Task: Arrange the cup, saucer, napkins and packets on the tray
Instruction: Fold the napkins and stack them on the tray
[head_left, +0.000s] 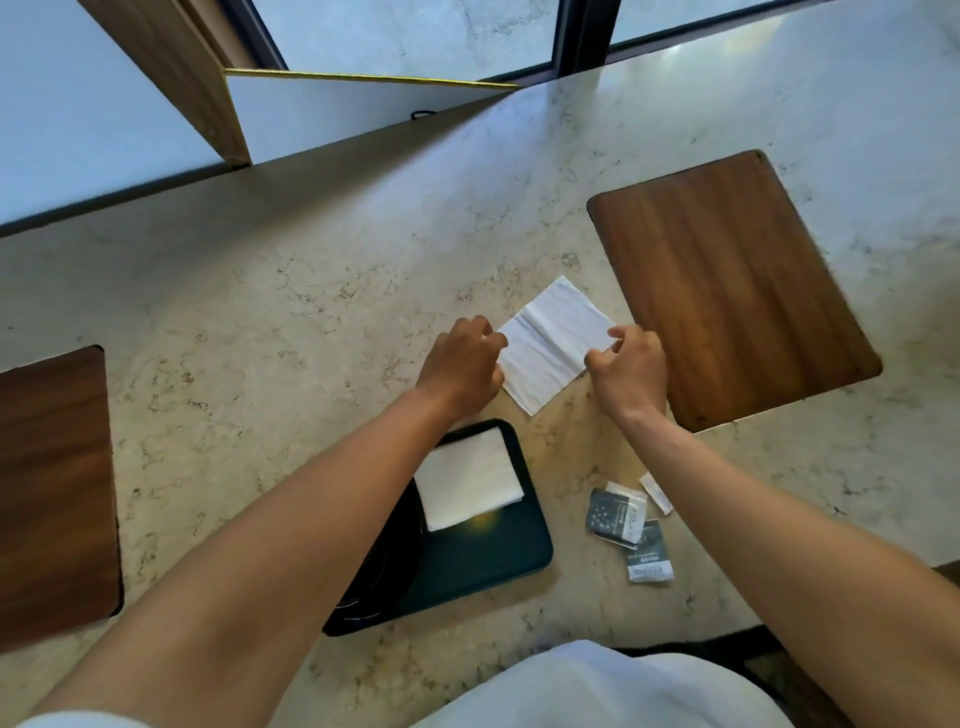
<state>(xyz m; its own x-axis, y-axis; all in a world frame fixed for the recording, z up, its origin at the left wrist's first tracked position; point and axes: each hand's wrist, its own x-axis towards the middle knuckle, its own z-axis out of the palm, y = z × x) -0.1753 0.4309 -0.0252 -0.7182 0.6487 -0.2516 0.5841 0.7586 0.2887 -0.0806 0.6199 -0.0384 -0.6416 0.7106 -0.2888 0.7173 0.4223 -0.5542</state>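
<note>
A person's left hand (460, 366) and right hand (631, 366) each pinch an opposite edge of one thin, creased white paper napkin (550, 343), lying flat on the pale, veined marble-look counter (311, 270) about midway between its far and near edges. A second napkin (467, 480), folded into a thick square, sits in the far right corner of a dark, glossy, round-cornered tray (498, 556) near the counter's front edge; a round black shape beside it on the tray, largely hidden by the left forearm, may be the saucer. To the tray's right, three small packets (631, 530) lie on the bare stone, two dark with white ends and overlapping, one a slim white sachet; their printing is too blurred to read. Two wood-grain mats rest on the counter: one (727, 280) toward its right edge, one (52, 493) at its left.
</note>
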